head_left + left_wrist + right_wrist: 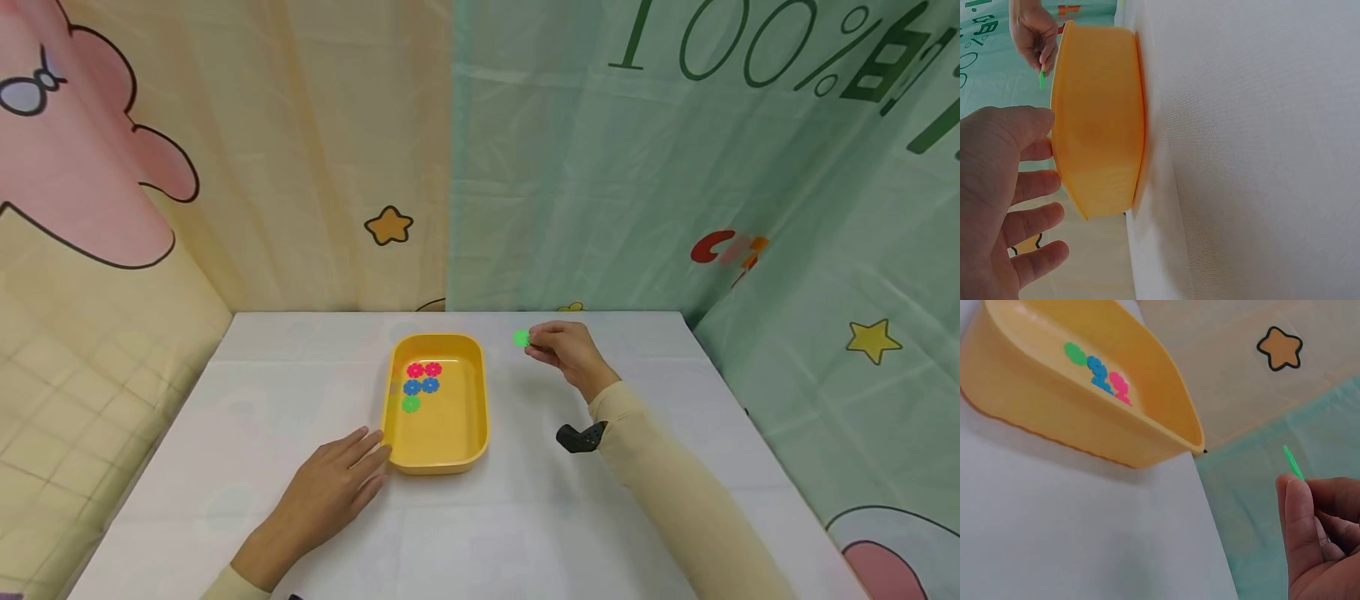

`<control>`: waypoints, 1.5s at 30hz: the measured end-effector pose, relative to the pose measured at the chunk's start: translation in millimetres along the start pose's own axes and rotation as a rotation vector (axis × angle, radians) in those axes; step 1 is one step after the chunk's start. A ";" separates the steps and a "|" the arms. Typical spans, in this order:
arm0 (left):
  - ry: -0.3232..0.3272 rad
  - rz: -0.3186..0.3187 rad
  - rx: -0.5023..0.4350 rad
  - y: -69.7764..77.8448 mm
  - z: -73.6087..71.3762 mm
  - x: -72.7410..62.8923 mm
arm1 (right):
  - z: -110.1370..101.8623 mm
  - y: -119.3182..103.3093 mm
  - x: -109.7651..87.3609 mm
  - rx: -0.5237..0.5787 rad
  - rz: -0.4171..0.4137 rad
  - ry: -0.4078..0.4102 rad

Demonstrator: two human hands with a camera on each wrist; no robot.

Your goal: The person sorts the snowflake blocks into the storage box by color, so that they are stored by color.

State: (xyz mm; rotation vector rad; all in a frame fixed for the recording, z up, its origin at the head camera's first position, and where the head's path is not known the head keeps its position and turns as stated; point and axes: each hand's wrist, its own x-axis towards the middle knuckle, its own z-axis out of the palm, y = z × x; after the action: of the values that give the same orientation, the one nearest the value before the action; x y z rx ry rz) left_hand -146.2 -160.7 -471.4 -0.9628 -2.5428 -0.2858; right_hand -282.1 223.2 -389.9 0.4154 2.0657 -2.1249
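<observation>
Green and thin, a flower-shaped disc is pinched by the right hand beside a yellow tray, which the unclenched left hand touches.

Green disc aloft, five flower discs in yellow tray

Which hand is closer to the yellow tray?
Left. The left hand is at the near left edge of the yellow tray; the right hand is off past its right side, pinching a green piece.
</observation>
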 end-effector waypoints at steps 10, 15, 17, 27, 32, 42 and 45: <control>-0.015 -0.008 0.005 0.2 -0.6 -0.5 | 41.6 -3.7 5.9 -0.055 0.012 -0.022; -0.046 -0.024 0.003 0.0 -1.2 -0.6 | 61.6 -2.3 9.1 -0.060 0.004 -0.053; -0.046 -0.026 -0.002 -0.5 -0.5 -1.6 | 69.8 -0.4 10.7 -0.064 0.004 -0.061; -0.026 -0.007 -0.008 -2.2 2.3 -4.4 | 107.2 9.2 11.4 -0.152 -0.001 -0.073; -0.023 -0.006 -0.014 -1.7 2.9 -5.3 | 119.9 19.2 12.6 -0.169 0.016 -0.062; -0.004 0.005 -0.002 -4.4 6.5 -8.1 | 135.0 37.0 11.9 -0.257 0.031 -0.015; -0.005 0.006 -0.005 -5.2 6.4 -8.3 | 140.6 40.4 11.1 -0.295 0.026 -0.019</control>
State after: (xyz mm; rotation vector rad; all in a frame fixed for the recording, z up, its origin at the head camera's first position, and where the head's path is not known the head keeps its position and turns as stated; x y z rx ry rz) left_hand -145.9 -167.4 -481.1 -0.9737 -2.5441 -0.2882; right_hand -293.8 82.5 -429.9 0.3767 2.2999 -1.7623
